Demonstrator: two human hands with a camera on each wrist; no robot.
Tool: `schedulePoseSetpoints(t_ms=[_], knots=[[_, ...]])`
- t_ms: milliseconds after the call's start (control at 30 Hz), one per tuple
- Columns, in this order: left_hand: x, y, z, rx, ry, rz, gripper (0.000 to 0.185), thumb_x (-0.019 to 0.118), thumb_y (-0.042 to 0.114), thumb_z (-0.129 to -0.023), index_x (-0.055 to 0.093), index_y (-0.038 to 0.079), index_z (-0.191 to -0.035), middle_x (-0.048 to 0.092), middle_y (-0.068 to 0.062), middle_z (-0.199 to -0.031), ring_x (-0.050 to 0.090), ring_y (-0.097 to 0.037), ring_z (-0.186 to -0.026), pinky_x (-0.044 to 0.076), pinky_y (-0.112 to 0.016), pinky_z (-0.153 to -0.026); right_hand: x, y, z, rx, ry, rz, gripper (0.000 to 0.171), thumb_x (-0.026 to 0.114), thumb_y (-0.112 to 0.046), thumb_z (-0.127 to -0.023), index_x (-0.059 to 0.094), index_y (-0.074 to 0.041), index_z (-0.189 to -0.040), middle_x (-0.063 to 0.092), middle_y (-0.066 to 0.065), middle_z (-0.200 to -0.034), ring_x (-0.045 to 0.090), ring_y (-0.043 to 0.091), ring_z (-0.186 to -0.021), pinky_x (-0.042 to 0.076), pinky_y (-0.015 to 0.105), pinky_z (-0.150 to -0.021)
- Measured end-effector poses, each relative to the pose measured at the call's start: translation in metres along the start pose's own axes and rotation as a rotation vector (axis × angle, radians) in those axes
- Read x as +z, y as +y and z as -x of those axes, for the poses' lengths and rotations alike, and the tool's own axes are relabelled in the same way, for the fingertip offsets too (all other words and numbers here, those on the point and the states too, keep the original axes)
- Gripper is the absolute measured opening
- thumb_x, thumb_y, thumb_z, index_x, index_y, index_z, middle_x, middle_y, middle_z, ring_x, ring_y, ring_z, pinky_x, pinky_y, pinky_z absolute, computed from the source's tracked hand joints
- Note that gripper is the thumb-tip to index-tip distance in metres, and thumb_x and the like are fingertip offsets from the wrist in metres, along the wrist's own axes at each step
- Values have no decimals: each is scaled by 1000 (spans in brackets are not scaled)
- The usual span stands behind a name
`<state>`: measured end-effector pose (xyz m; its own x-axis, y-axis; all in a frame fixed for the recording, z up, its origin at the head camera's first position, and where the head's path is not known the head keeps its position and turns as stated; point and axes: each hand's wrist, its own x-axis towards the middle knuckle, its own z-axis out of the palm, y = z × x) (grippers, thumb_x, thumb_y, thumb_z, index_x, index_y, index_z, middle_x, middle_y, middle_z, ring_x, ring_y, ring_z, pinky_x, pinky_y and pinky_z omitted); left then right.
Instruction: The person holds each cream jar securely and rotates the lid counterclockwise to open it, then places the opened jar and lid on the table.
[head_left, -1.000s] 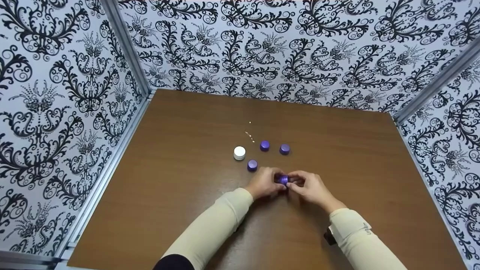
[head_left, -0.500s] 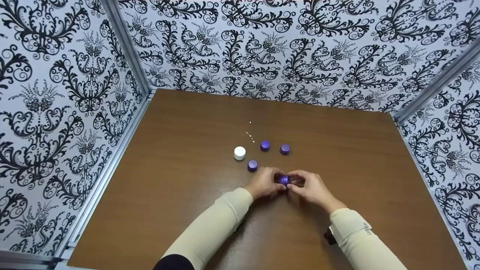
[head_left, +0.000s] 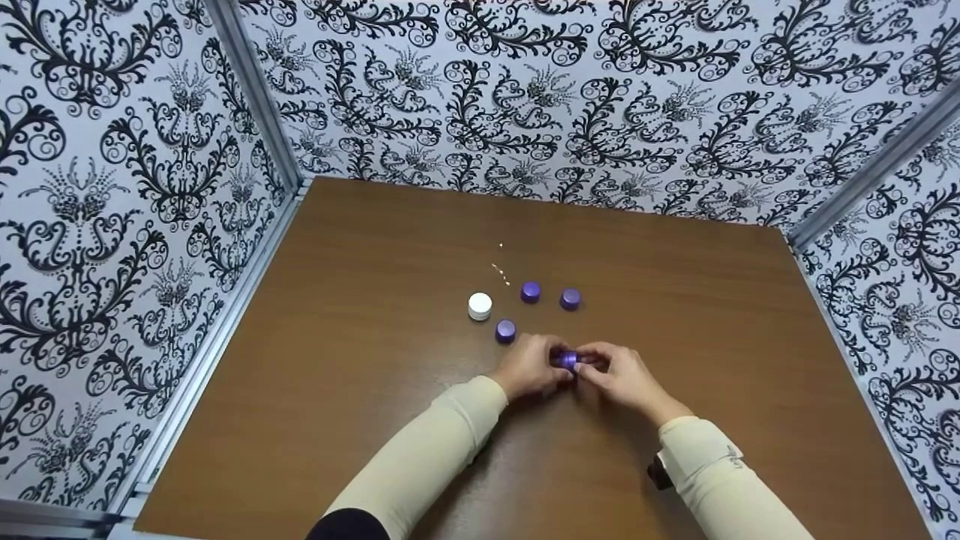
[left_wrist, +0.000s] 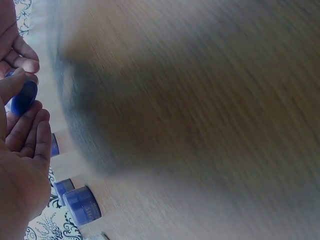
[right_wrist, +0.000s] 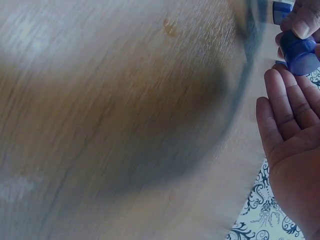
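Head view showed my left hand (head_left: 531, 366) and right hand (head_left: 616, 373) both pinching one purple jar (head_left: 566, 360), bracing it from opposite sides.

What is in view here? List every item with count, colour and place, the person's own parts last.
held jar: one, purple, between both hands near the table's middle.
standing purple jars: three, purple, on the table just beyond the hands.
white jar: one, white, left of the purple ones.
specks: a few, pale, beyond the jars.
table: one, brown wood.
walls: three, white with black scrollwork, around the table.
left hand: one, beige sleeve, grips the held jar.
right hand: one, beige sleeve, pinches the held jar.
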<state>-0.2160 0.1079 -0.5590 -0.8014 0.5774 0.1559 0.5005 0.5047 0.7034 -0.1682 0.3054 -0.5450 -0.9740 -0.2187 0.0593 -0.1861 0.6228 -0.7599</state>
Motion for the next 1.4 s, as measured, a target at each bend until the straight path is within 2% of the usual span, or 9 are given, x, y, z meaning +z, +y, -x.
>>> schedulePoseSetpoints(t_ms=[167,367,600,900,1133,1400], knots=[[-1,1,1,12,11,-11,34,86,20,-78,74,9,-108,73,3,-98,64,-8,-88,48,-22,-80,0,0,0,-17,2,3,23,73,-10,-90,70,-2,-111,73,7,-99,70,21,-88,55,33,-78],[-3,1,3,26,12,-25,36,86,20,-77,74,8,-109,73,1,-101,66,-11,-90,49,-23,-81,0,0,0,-40,-18,-48,28,75,-2,-86,68,-1,-113,72,12,-103,70,24,-91,56,34,-79],[-3,1,3,26,11,-18,37,86,19,-77,74,8,-110,73,1,-101,66,-11,-91,48,-22,-82,1,2,0,-53,-19,-54,30,75,0,-85,68,-2,-113,72,11,-103,71,24,-91,55,33,-80],[-4,3,3,27,19,-16,34,85,20,-78,75,9,-108,73,3,-99,66,-12,-90,49,-23,-81,1,2,-1,-14,12,7,22,73,-13,-91,71,-4,-110,73,5,-97,69,19,-87,54,32,-77],[-4,4,3,32,20,-8,33,86,19,-78,75,9,-107,73,3,-98,66,-10,-89,49,-22,-81,1,2,-1,-26,7,30,20,74,-15,-90,71,-5,-108,73,4,-95,69,18,-85,54,31,-76],[-3,3,3,13,8,6,34,86,18,-79,74,8,-109,72,3,-100,63,-7,-89,48,-21,-81,-1,-2,1,-44,-10,-77,33,76,1,-83,68,-3,-115,71,12,-108,69,24,-98,54,33,-84]])
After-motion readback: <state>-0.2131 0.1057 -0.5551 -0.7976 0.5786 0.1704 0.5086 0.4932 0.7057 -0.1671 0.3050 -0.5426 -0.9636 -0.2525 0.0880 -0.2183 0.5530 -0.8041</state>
